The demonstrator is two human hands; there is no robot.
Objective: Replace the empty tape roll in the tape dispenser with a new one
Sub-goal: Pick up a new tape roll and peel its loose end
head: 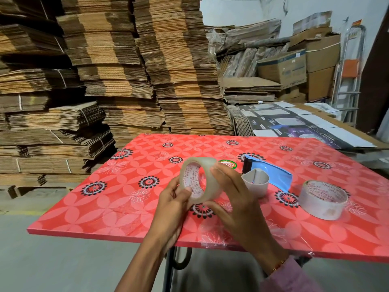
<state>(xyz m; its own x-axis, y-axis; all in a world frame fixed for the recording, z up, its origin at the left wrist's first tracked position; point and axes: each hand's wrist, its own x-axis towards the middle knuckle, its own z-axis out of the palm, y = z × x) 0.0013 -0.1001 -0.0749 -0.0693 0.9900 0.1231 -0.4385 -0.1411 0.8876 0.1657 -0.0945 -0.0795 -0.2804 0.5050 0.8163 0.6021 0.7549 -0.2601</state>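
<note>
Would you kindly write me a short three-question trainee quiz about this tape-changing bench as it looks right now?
1. True or false: the clear tape roll is held off the red floral table by both the left hand and the right hand.
2. Multiple choice: the second tape roll lies (A) on the floor, (B) flat on the table at the right, (C) on the dispenser.
3. Fill in: the blue tape dispenser lies on the ____.

Key: 1 true; 2 B; 3 table.
</note>
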